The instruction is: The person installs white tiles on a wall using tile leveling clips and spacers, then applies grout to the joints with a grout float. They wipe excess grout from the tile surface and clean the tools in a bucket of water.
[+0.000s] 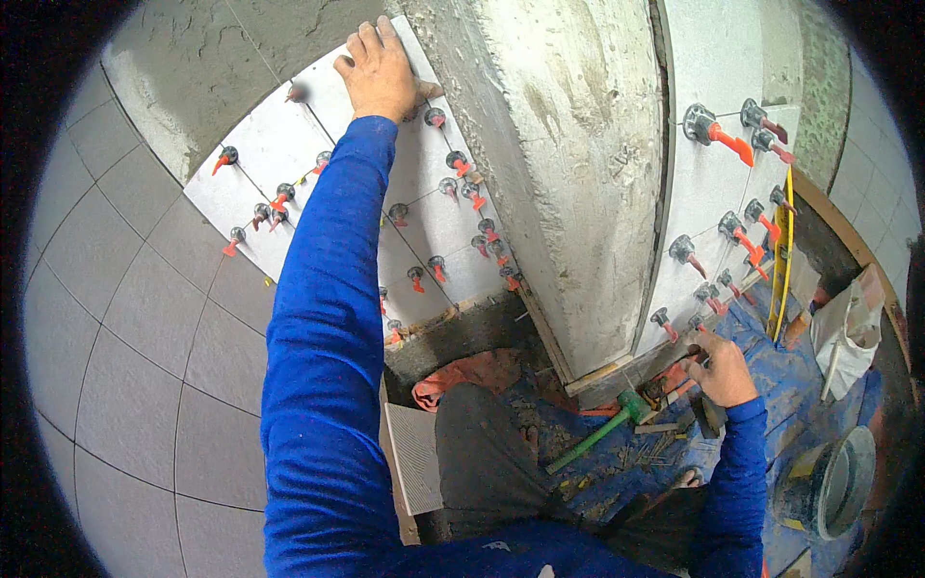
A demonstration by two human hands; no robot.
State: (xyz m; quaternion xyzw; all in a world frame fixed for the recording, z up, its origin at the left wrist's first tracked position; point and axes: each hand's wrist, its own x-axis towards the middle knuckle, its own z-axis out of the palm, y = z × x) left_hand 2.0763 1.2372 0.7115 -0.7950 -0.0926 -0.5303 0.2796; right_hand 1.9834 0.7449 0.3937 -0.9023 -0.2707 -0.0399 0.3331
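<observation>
Left hand [378, 85], fingers outstretched, rests on a white tile [326, 104] far left of the right hand [721, 374], its long axis hidden by the arm. Right fingers curl near a green mallet [630, 406]; any pinch I cannot tell.

White tiles [438, 228] are noted laid edge to edge in two groups, left and right. Along their joints are seated levelling clips [458, 162], dark round-based with red-orange handles, projecting from the surface.
</observation>
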